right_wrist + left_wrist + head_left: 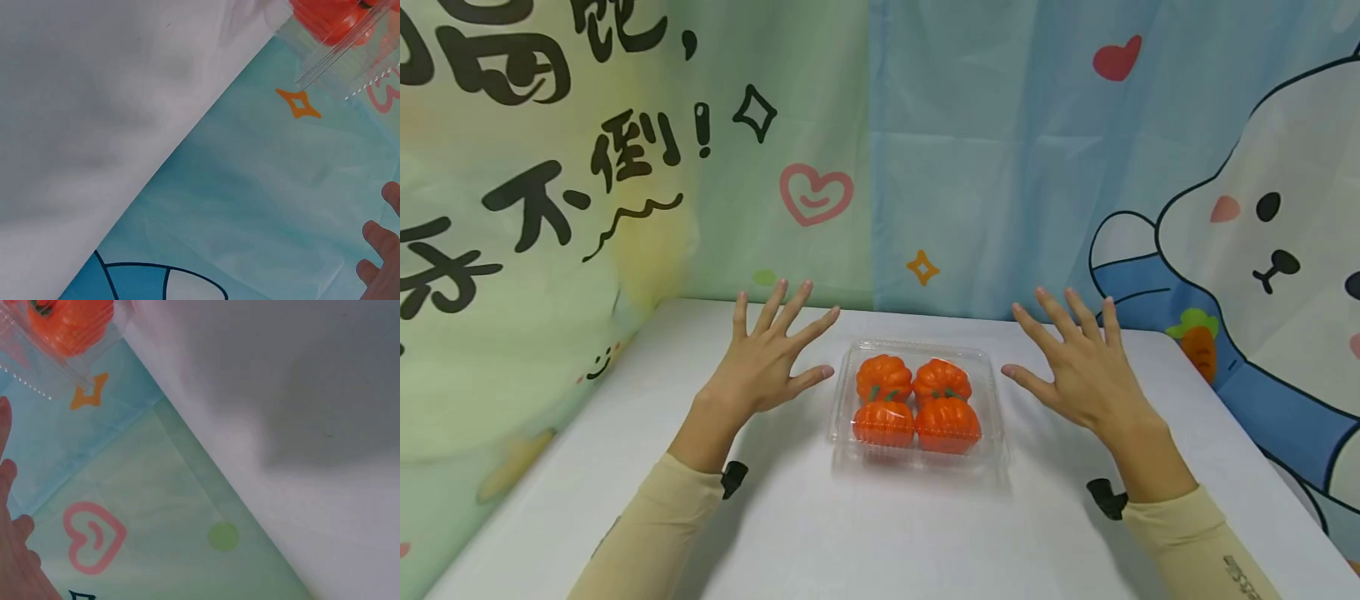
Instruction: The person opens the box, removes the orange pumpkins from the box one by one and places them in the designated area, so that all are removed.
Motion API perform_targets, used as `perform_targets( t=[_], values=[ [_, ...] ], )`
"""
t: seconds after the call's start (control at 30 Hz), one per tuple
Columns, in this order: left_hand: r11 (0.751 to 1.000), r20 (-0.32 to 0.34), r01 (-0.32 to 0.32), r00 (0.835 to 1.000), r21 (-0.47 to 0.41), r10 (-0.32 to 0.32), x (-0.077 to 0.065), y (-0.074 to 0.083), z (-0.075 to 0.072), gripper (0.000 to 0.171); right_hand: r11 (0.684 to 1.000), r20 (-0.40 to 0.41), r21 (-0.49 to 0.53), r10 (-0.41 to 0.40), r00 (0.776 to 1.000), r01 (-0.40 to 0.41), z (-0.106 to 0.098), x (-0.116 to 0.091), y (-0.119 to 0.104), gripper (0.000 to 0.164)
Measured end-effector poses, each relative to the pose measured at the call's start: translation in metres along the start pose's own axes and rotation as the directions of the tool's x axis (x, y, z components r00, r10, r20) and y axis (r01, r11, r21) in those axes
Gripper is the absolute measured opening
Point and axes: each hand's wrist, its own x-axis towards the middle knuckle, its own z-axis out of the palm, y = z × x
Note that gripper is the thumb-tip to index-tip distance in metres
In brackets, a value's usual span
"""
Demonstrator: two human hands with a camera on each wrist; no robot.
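Observation:
A clear plastic clamshell box [917,350] stands on the white table between my hands, its lid apparently down. Inside it are several small orange pumpkins [883,423] with green stems, set in two rows. To the left of the box, my left hand [767,354] hovers with its fingers spread, touching nothing. My right hand [1082,367] is held the same way on the other side, apart from the box. Both wrist views catch only a corner of the box with an orange pumpkin [72,325] in it, and some fingertips [380,237].
The white table [917,533] reaches back to a printed curtain [955,167] with hearts, black characters and a white cartoon animal [1300,233] at the right. Small black wrist pieces [733,479] sit at the sleeve cuffs.

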Motion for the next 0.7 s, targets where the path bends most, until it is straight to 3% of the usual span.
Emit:
perform_targets(
  t=[0.2,0.7],
  values=[
    [1.0,0.011,-0.006,1.0,0.001,0.006,-0.005,0.002,0.0,0.074,1.0,-0.003,-0.001,-0.023,1.0,0.023,0.0,0.0,-0.008,0.085],
    [0.995,0.034,-0.011,0.999,-0.101,0.015,-0.014,0.008,0.003,0.074,0.993,-0.072,0.031,-0.115,0.991,0.117,0.002,0.001,-0.024,0.079]
  ],
)
